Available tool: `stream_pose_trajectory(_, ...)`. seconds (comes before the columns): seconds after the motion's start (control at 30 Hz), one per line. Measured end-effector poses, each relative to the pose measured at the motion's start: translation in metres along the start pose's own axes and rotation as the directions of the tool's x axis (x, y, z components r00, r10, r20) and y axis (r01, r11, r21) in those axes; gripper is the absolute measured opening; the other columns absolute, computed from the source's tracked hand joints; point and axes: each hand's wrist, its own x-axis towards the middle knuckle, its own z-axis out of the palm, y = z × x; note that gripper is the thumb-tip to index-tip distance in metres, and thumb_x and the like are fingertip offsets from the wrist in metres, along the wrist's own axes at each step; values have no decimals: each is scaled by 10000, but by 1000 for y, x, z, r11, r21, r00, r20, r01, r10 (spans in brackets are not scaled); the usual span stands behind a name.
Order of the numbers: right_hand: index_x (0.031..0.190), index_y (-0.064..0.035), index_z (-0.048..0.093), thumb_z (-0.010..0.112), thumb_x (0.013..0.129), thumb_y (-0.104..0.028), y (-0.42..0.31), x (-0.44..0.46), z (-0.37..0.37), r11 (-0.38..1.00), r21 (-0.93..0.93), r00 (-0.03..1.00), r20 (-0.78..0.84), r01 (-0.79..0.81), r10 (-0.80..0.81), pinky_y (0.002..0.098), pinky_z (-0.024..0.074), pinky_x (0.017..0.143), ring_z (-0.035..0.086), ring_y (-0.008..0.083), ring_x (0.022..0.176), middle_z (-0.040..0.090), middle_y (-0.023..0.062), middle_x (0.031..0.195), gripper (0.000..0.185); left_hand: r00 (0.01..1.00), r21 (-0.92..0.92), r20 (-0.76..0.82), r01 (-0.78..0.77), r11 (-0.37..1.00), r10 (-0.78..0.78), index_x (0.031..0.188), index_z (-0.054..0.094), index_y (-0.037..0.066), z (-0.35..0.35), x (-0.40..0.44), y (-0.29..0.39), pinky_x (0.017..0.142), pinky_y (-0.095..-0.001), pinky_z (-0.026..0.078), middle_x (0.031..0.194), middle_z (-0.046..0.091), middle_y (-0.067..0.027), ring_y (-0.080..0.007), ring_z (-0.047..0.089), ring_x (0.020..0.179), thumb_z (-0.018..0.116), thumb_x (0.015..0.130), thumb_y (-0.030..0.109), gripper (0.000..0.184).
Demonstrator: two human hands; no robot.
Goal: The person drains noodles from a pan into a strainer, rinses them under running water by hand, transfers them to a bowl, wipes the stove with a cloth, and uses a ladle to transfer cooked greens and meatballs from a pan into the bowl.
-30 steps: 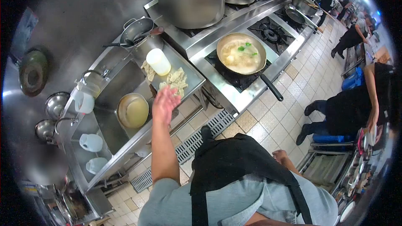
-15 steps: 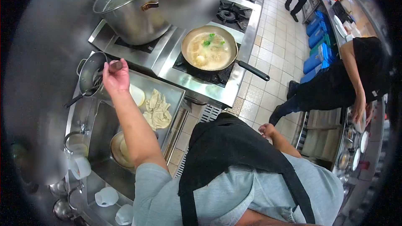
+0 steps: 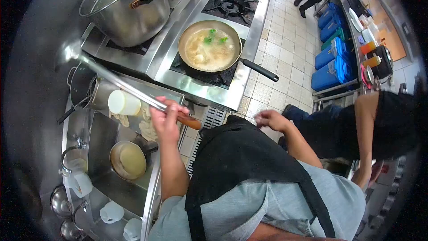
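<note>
My left hand (image 3: 166, 118) is closed around the long handle of a metal ladle (image 3: 120, 82), near its wooden grip. The ladle's blurred bowl points to the upper left, above a dark pot (image 3: 81, 85). Near my apron, my right hand (image 3: 271, 120) hangs with loosely bent fingers and holds nothing visible. On the front burner stands a frying pan (image 3: 189, 58), its black handle turned toward the aisle. Bubbling pale liquid (image 3: 211, 53) with several green leaves fills it. Below the ladle are a white tub (image 3: 124, 102) and crumpled cloths (image 3: 148, 127).
A large stockpot (image 3: 133, 22) stands at the back left. Another pan (image 3: 129, 160) lies in the sink (image 3: 100, 138), with white jugs (image 3: 111, 212) beside it. At the right, a person in black (image 3: 339, 129) leans over a counter; blue bins (image 3: 330, 73) line the aisle.
My left hand has come back from the dark pot toward my body, and the ladle now shows in full. My right hand has moved forward and left, its fingers loosening. My view has shifted.
</note>
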Motion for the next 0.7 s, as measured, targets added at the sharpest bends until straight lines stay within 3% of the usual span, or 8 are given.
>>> stream_pose_trajectory(0.13, 1270, -28, 515, 635, 894, -252, -134, -1, 10, 849, -145, 858, 182, 507, -481, 320, 470, 853, 595, 185, 959, 624, 100, 1039, 454, 997, 66, 64, 36, 997, -40, 1153, 375, 33, 48, -24, -14, 681, -335, 522, 824, 544, -91, -187, 588, 697, 570, 881, 0, 337)
stream_pose_trajectory(0.23, 1419, -40, 316, 646, 887, -207, -179, 1, 27, 502, -171, 527, 169, 848, -833, 335, 453, 923, 574, 183, 1052, 581, 120, 1146, 648, 956, 130, 294, -36, 991, -4, 1190, 352, 22, 83, -31, -34, 664, -277, 506, 880, 553, -85, -154, 604, 740, 614, 852, -15, 429)
stream_pose_trajectory(0.3, 1433, -32, 239, 629, 887, -162, -197, -5, 31, 559, -113, 569, 109, 822, -815, 342, 449, 936, 567, 189, 1083, 583, 123, 1123, 684, 909, 467, 417, -189, 864, -27, 1225, 394, 25, 101, -31, -30, 684, -264, 495, 925, 572, -83, -136, 605, 786, 662, 836, 32, 472)
stream_pose_trajectory(0.33, 1425, -21, 221, 594, 890, -103, -190, 8, 33, 583, 75, 584, 15, 809, -812, 339, 458, 923, 578, 200, 1051, 586, 118, 1086, 657, 945, 455, 302, -25, 890, -128, 1264, 437, 29, 102, -35, -47, 697, -267, 497, 963, 600, -87, -131, 611, 791, 693, 824, 74, 511)
stream_pose_trajectory(0.47, 1427, -32, 267, 521, 883, -49, -166, 29, -13, 689, 197, 717, -185, 698, -673, 277, 498, 671, 556, 112, 786, 554, 36, 916, 601, 882, 343, 330, 219, 913, -335, 1303, 444, 22, 97, -47, -67, 719, -274, 498, 945, 639, -80, -124, 603, 807, 686, 837, 81, 529)
stream_pose_trajectory(0.57, 1428, -77, 331, 492, 879, -58, -160, 21, -55, 810, 133, 800, -308, 571, -514, 229, 383, 434, 432, 61, 489, 486, -23, 709, 572, 928, 408, 90, 297, 863, -362, 1282, 467, 22, 48, -78, -120, 721, -271, 496, 964, 646, -91, -124, 604, 827, 644, 876, 103, 449)
stream_pose_trajectory(0.63, 1418, -65, 352, 505, 878, -57, -150, 15, -74, 870, 140, 869, -234, 473, -435, 235, 361, 423, 415, 59, 469, 458, -35, 660, 561, 890, 326, -169, 455, 829, -422, 1272, 471, 22, 10, -116, -156, 705, -264, 493, 960, 650, -99, -133, 609, 790, 637, 877, 125, 440)
stream_pose_trajectory(0.7, 1400, -50, 373, 510, 876, -55, -136, 19, -83, 899, 103, 894, -204, 425, -399, 235, 358, 423, 415, 58, 471, 456, -34, 663, 542, 777, 428, -367, 629, 649, -512, 1144, 550, 10, -51, -167, -203, 679, -267, 494, 861, 659, -104, -160, 631, 724, 635, 870, 194, 341)
